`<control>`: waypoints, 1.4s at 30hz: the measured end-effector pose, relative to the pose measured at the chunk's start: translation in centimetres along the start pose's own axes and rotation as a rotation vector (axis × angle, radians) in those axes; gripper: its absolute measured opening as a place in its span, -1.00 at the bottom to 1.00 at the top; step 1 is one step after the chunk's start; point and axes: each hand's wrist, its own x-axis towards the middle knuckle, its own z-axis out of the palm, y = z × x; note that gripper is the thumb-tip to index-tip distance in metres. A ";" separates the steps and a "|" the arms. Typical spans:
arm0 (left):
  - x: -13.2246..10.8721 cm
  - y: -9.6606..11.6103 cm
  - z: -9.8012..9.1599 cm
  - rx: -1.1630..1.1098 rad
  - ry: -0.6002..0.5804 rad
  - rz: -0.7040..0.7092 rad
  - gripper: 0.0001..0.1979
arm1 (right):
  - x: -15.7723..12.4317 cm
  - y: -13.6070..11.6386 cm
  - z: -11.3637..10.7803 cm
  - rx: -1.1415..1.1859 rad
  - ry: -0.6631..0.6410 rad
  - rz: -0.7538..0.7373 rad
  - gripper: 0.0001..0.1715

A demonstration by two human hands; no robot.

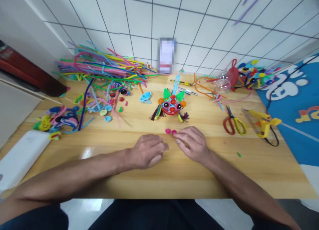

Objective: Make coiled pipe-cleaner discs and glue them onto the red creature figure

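Two small pink pipe-cleaner coils, a left one [168, 131] and a right one [174, 132], lie side by side on the wooden table. My right hand [192, 143] has its fingertips pinched at the right coil. Left of it, my left hand [149, 151] is curled closed above the table; its palm side is hidden, so I cannot see whether it holds anything. Just beyond the coils sits a colourful animal-face ornament [172, 105] with green ears, black eyes, dark tassels and a light blue loop [176, 84] on top.
Scissors [233, 122] and a yellow glue gun [264, 122] lie at the right. Bundled pipe cleaners [104, 65] fill the back left, with loose coils [108, 118] in front. A phone [166, 55] leans on the tiled wall. A white device [23, 157] lies at the left edge.
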 end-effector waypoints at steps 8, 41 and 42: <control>-0.7 1.2 1.6 0.017 -0.253 0.190 -0.47 | -2.6 -3.4 2.9 0.063 -0.244 -0.100 -0.74; 0.6 0.0 0.8 -0.344 -0.108 -0.209 -0.82 | 4.8 10.7 -6.4 -0.327 -0.138 0.427 -0.81; 0.8 0.0 0.6 -0.387 -0.105 -0.274 -0.80 | 4.0 9.1 -7.0 -0.251 -0.143 0.366 -0.83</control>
